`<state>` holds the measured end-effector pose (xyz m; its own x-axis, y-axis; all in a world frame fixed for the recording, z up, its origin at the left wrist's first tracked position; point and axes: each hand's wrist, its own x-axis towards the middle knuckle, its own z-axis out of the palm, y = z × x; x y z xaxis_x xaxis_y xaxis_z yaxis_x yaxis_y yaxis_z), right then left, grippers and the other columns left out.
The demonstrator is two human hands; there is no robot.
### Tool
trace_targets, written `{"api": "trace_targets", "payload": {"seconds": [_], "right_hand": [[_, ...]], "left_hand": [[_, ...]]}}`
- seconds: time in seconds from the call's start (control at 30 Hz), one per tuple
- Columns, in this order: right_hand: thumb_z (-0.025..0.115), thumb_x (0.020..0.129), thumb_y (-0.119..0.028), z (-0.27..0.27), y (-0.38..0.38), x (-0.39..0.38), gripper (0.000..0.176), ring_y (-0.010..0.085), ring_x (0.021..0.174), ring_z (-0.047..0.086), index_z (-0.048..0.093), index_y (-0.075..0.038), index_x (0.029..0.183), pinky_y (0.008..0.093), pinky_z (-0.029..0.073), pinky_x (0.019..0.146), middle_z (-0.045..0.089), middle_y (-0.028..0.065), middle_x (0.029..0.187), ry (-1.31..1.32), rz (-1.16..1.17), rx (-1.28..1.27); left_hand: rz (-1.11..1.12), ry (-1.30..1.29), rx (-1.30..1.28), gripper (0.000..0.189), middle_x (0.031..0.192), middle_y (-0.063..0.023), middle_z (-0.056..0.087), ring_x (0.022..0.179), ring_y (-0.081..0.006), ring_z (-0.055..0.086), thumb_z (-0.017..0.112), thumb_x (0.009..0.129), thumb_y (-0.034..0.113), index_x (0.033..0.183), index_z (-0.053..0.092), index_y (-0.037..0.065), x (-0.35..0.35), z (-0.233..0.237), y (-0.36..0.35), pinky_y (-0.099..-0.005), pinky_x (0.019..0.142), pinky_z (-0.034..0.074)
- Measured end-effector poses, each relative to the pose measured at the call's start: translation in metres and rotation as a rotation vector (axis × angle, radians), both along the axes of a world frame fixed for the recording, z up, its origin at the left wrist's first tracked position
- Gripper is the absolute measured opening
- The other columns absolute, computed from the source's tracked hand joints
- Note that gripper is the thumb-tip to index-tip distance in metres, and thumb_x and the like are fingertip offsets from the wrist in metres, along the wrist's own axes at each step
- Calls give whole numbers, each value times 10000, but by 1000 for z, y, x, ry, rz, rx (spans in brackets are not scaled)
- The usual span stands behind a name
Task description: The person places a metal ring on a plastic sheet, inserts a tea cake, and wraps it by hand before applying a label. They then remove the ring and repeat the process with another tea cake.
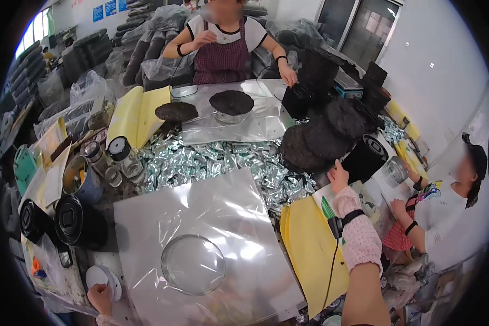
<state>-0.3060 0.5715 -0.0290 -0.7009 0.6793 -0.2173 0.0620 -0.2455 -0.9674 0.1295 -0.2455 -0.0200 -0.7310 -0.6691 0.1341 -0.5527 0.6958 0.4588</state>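
Observation:
My left hand is at the lower left, its fingers curled over the edge of a white round flat object whose kind I cannot make out. My right hand, in a pink knitted sleeve with a black band, reaches to the lower edge of several overlapping dark round cakes, which look like pressed dried seaweed. Its thumb and index finger are apart, close to or touching that edge. A black canister stands just right of these fingers. Between my hands, a clear glass ring or dish lies on a clear plastic sheet.
Silvery packets are heaped mid-table, with yellow sheets beside the plastic. Jars and a black canister stand left. Opposite, a co-worker sits behind two dark cakes. Another person works at right.

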Motion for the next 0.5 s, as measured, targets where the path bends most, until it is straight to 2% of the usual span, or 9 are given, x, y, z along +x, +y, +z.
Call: {"api": "trace_targets", "payload": {"seconds": [0.07,0.13,0.17,0.23,0.27,0.3,0.37,0.47,0.5], "right_hand": [[781,838,-462,9,5,-32,528,230,936,606,608,-50,1121,356,525,861,633,103,990,-6,-111,-136],[763,870,-409,21,4,-55,416,228,921,624,637,-82,1095,357,535,828,651,79,988,-7,-125,-28],[749,886,-374,22,7,-67,367,228,916,631,641,-89,1090,357,538,809,657,73,997,43,-144,-26],[723,917,-304,20,18,-79,269,226,908,646,650,-102,1081,357,545,769,669,62,1014,132,-183,-12],[709,927,-269,2,30,-83,232,225,906,651,649,-100,1075,354,546,752,671,63,1018,194,-57,105],[695,937,-235,-26,47,-89,196,223,904,656,648,-98,1068,352,548,734,674,65,1022,258,71,224],[701,922,-178,-32,27,-65,282,218,933,649,622,-60,1165,346,550,691,663,86,1103,206,282,328],[714,898,-140,5,-100,16,454,230,1016,637,575,-17,1312,351,540,778,645,138,1222,102,386,365],[712,898,-134,1,-121,29,472,243,1037,637,564,-13,1329,356,532,830,644,153,1238,134,396,427]], "left_hand": [[46,7,46,123,657,-168,666,640,-271,678,758,732,30,749,694,-74,8,-7,-4,-355,627,515],[70,68,127,133,678,-163,678,657,-257,682,747,773,40,770,697,-83,9,-11,-6,-345,641,521],[-26,-103,98,356,916,-228,729,833,-366,684,709,866,297,989,738,-35,2,33,17,-445,796,507],[-35,-86,97,346,885,-222,732,792,-347,685,706,871,286,1013,744,-26,3,31,15,-424,767,510],[-37,-78,99,342,870,-219,734,771,-338,685,704,873,281,1026,747,-22,4,30,14,-413,752,511],[-12,-121,132,363,950,-222,726,854,-343,679,699,870,279,1067,733,-23,3,33,15,-422,805,505],[44,-201,206,415,1111,-227,709,1019,-353,667,690,864,277,1148,705,-26,3,38,19,-439,911,492],[-6,280,144,121,711,-152,689,665,-169,653,722,791,20,833,701,-91,19,-27,-9,-327,615,493],[-19,138,157,167,843,-193,718,776,-262,703,709,843,54,908,707,-100,24,-26,-18,-344,690,539]]}}
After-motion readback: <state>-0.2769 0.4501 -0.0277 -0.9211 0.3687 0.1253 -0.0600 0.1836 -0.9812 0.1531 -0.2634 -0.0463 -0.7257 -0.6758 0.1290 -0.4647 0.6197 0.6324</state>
